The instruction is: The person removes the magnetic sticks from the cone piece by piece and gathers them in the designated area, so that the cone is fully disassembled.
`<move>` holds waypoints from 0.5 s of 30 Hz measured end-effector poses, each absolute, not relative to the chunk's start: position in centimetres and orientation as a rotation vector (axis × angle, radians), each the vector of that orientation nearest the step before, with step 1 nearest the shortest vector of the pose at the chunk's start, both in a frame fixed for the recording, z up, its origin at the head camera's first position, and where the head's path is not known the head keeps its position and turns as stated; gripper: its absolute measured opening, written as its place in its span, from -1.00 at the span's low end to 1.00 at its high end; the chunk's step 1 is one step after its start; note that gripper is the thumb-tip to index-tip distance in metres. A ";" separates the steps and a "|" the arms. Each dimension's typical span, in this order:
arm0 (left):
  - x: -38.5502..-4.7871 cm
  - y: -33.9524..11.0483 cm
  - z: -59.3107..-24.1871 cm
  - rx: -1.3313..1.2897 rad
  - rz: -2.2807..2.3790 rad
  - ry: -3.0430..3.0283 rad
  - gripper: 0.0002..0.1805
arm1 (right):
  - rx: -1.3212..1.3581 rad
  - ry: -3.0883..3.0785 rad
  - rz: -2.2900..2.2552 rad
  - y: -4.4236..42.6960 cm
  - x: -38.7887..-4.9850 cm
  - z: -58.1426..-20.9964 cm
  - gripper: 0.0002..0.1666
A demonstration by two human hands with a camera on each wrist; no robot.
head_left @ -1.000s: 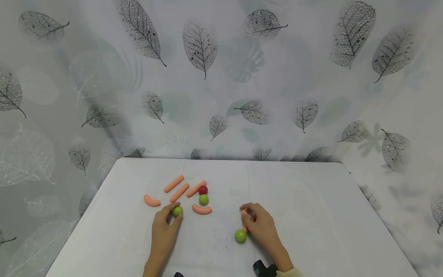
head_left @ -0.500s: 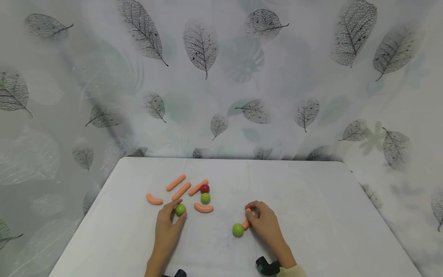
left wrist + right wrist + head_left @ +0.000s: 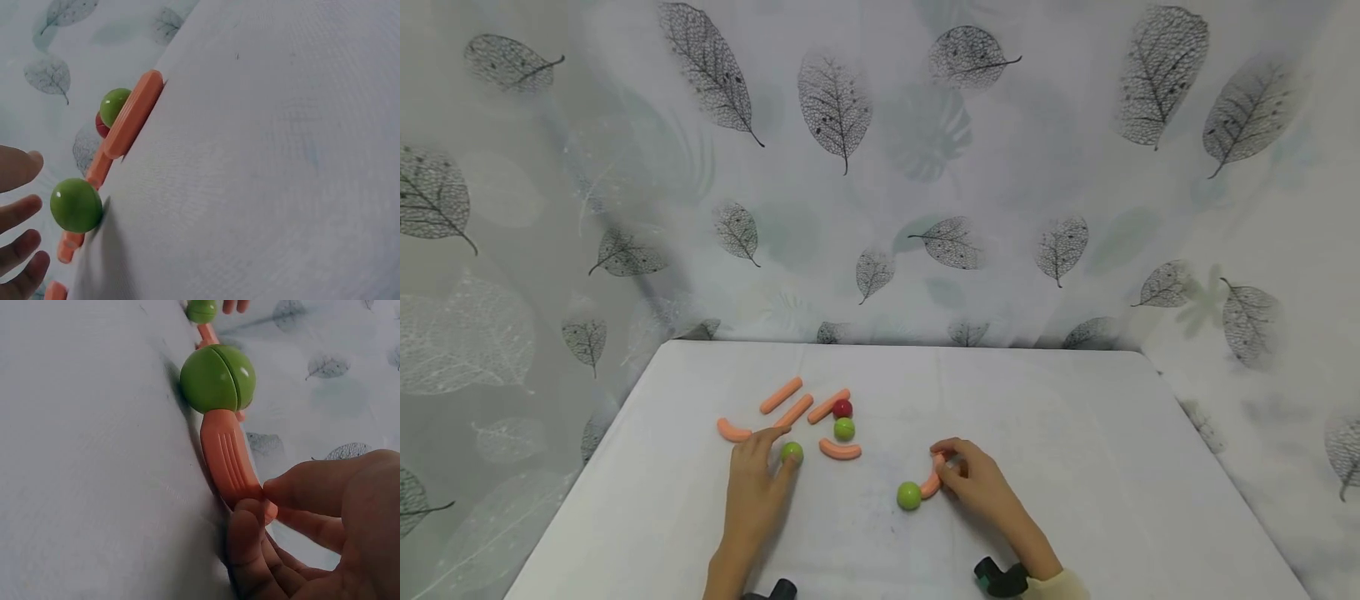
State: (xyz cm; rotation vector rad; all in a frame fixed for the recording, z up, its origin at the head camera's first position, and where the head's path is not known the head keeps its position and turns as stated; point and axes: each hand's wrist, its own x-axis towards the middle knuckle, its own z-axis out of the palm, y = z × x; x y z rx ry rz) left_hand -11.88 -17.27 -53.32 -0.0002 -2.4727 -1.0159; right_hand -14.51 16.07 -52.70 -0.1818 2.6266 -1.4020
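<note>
My right hand [image 3: 988,492] pinches one end of a curved orange stick [image 3: 228,456] between thumb and fingers, low over the white table. The stick's other end meets a green ball [image 3: 215,378] with a groove round it, which sits to the left of the hand in the head view. My left hand [image 3: 752,483] is spread beside another green ball [image 3: 76,205]. In the left wrist view its fingers [image 3: 22,248] stand a little apart from that ball, with a gap between.
Behind the left hand lie several straight orange sticks [image 3: 781,395], a red ball [image 3: 842,408] and a third green ball [image 3: 844,429]. Two more curved sticks lie there, a left one [image 3: 733,431] and a right one [image 3: 840,450]. A leaf-patterned curtain [image 3: 880,167] borders the white table [image 3: 1075,433].
The right hand has swung the curved stick's near end leftward, and the green ball touching it has shifted left too. The left hand has drawn slightly back from its ball.
</note>
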 end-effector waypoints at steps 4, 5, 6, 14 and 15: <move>-11.6 -17.3 -53.1 -0.056 -0.984 -2.425 -0.60 | -0.334 2.603 -1.386 16.6 -14.6 -53.0 -0.71; -11.6 -17.3 -53.1 -0.071 -0.975 -2.410 -0.60 | -0.372 2.595 -1.381 16.7 -14.7 -53.0 -0.69; -11.5 -17.2 -53.1 -0.086 -0.970 -2.395 -0.59 | -0.412 2.589 -1.373 16.8 -14.7 -53.1 -0.66; -10.7 -15.5 -53.3 -0.290 -1.081 -2.317 -0.53 | -0.684 2.603 -1.205 17.5 -14.4 -53.2 -0.57; -10.6 -15.0 -53.2 -0.325 -1.133 -2.326 -0.53 | -0.700 2.607 -1.193 17.5 -14.4 -53.2 -0.59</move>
